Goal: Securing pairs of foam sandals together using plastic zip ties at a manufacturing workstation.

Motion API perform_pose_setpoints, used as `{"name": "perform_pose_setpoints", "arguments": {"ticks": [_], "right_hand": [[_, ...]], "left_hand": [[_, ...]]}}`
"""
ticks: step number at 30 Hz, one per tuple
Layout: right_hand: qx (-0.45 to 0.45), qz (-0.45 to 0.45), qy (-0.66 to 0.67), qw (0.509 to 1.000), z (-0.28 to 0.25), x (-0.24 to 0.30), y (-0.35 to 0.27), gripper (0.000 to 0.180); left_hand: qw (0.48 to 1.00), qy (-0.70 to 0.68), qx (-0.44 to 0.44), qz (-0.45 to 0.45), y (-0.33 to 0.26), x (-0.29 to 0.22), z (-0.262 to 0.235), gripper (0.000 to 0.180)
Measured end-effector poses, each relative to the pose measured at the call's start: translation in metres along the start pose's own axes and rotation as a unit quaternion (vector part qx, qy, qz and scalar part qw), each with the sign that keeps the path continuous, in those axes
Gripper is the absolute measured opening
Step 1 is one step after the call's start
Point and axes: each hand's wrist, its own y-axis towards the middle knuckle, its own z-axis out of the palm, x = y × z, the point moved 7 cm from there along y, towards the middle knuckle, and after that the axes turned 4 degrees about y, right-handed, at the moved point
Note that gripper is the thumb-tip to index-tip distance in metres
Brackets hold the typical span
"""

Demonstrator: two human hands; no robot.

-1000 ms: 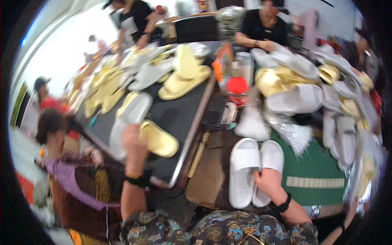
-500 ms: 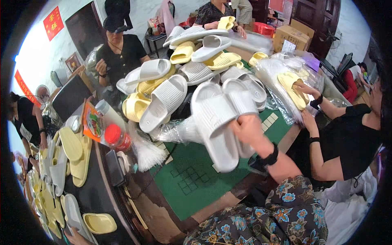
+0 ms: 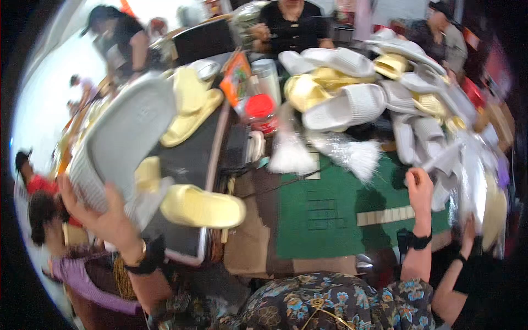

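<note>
My left hand is raised at the left and grips the heel end of a large pale grey slipper, whose ribbed sole faces me. Under it lies a dark work surface with a yellow slipper near its front edge. My right hand, a black band on its wrist, reaches up over the green mat to the edge of a heap of white and yellow slippers. Its fingers look curled beside a white slipper and clear plastic wrap; what they hold is unclear.
More yellow slippers lie farther back on the dark surface. A red-lidded jar and clear plastic bags sit mid-table. Several people sit around the tables; another person's arm is by my right elbow and a purple sleeve is at lower left.
Half a second ago my right hand held a pair of white slippers over the green mat. Now the view has swung left, my left hand holds a grey slipper up, and the right hand is at the heap.
</note>
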Motion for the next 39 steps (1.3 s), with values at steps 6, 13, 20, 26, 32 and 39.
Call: {"name": "perform_pose_setpoints", "arguments": {"ticks": [6, 13, 20, 26, 32, 39], "right_hand": [[0.120, -0.063, 0.099, 0.986, 0.063, 0.049, -0.025, 0.013], [0.277, -0.120, 0.207, 0.931, 0.122, 0.124, -0.066, 0.023], [0.307, -0.118, 0.247, 0.912, 0.134, 0.147, -0.071, 0.032], [0.302, -0.081, 0.262, 0.913, 0.137, 0.121, -0.064, 0.036], [0.234, 0.047, 0.438, 0.867, 0.129, 0.055, -0.064, 0.034], [0.276, 0.223, 0.563, 0.746, 0.103, 0.054, -0.066, 0.050]], "left_hand": [[0.984, -0.139, 0.086, 0.069, 0.001, -0.075, 0.009, 0.073], [0.939, -0.286, 0.140, 0.127, -0.020, -0.118, 0.039, 0.078], [0.957, -0.257, 0.023, 0.128, 0.020, -0.127, 0.003, 0.066], [0.966, -0.258, 0.023, -0.029, 0.046, -0.116, 0.014, 0.070], [0.736, -0.594, 0.271, -0.177, -0.012, -0.170, 0.091, 0.082], [0.686, -0.473, 0.554, 0.013, -0.163, -0.196, 0.152, 0.071]]}}
